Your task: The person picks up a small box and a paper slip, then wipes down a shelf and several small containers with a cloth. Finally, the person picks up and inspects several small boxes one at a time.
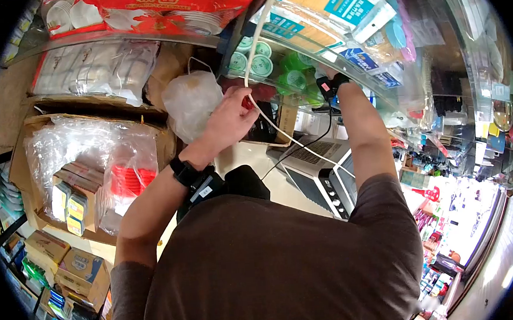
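My left hand (230,119) is at the shelf front, its fingers curled round a small red object (247,102) beside a white cable (270,120). Just left of it hangs a cloudy white plastic bag (192,102). My right hand (329,79) reaches in under the glass shelf, near green wrapped items (293,77); its fingers are hidden behind the shelf edge and a black device on the wrist. Round green-and-white lids (260,65) sit between the two hands, further back.
An open carton (22,176) with plastic wrap and red items stands at the left. Packs in a red bag (168,5) lie on the upper shelf. A grey appliance with knobs (319,167) stands below my right arm. Brown boxes (81,269) are at the lower left.
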Available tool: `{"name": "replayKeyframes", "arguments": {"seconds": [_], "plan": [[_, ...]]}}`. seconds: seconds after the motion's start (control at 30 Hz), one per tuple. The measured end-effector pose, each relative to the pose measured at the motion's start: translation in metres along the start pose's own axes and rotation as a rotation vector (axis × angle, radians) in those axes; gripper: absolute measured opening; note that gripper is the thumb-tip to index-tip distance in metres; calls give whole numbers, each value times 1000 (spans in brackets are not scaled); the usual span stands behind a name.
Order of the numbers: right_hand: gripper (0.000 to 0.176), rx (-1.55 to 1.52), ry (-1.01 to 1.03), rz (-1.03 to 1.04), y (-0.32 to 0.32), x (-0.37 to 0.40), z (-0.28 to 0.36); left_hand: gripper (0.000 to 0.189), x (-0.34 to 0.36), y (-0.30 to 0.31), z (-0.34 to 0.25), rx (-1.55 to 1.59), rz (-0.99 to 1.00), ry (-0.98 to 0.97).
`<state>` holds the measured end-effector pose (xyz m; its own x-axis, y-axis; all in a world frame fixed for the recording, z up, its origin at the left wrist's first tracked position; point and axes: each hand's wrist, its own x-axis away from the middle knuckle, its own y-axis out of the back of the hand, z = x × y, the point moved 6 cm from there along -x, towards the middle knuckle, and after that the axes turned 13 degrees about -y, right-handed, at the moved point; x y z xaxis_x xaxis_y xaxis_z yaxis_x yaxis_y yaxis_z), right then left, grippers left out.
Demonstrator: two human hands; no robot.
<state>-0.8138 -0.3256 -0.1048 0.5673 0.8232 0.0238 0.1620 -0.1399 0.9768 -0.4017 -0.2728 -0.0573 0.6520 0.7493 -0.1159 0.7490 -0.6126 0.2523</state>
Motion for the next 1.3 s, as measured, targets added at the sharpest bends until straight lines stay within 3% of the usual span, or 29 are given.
{"name": "replayKeyframes", "arguments": {"seconds": [0.17,0.27,0.37,0.67,0.97,1.17,1.3], "plan": [[44,213,120,68,11,21,22,50,-1,-1,5,-38,-18,4],[48,80,60,96,-10,18,12,51,-2,-4,13,-33,-40,-24],[46,156,256,130,19,52,16,50,-3,-3,13,-44,-48,-37],[36,-95,384,224,40,87,36,49,-4,2,11,-26,-71,-24],[41,-495,371,240,53,87,86,47,-2,-3,17,-38,-65,-25],[43,-882,224,299,31,72,118,54,-3,-5,9,21,-53,10],[45,-1193,-164,575,28,87,149,50,-4,-8,14,-4,-28,32]]}}
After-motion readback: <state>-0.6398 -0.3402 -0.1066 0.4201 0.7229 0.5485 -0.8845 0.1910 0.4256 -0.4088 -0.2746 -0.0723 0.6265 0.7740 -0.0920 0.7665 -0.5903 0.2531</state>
